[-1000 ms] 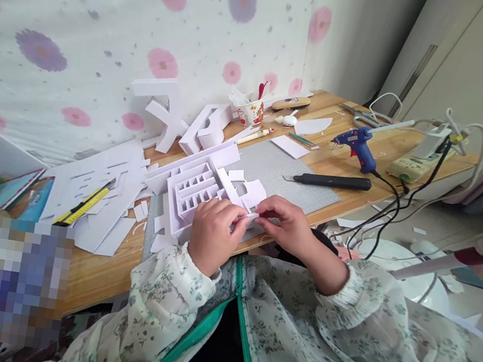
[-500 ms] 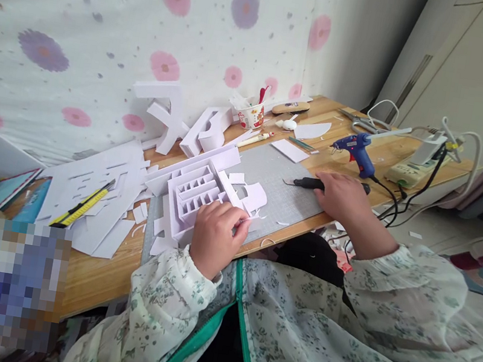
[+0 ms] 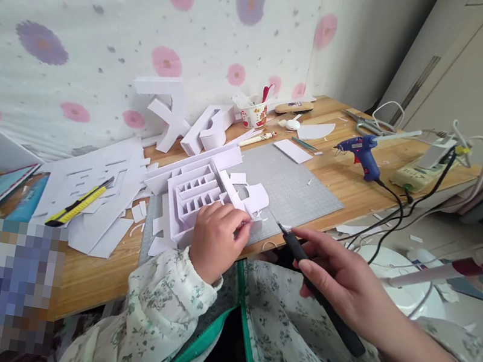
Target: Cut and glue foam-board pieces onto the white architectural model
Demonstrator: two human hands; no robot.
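Observation:
My left hand (image 3: 218, 238) is curled over the near side of a white foam-board model (image 3: 196, 195), which has rows of small compartments. Its thumb and forefinger are bent close together at the edge; what lies under the fingers is hidden. Beyond the fingertips is a curved white piece (image 3: 257, 197) with thin shavings beside it. In my right hand (image 3: 336, 275) is a slim black craft knife (image 3: 323, 301), held between thumb and fingers. Its thin tip points up and left, over the front edge of the grey cutting mat (image 3: 300, 184).
A blue hot glue gun (image 3: 360, 154) stands at right, its cord trailing near a power strip (image 3: 422, 170). A yellow utility knife (image 3: 79, 204) lies on cut white sheets (image 3: 100, 232) at left. Behind are white foam-board shapes (image 3: 169, 114), a paper cup (image 3: 254, 114) and scissors (image 3: 367, 124).
My right hand has lifted off the mat's right side with the craft knife and come nearer to me, turning palm-up. My left hand stays at the model, with its fingers slightly shifted.

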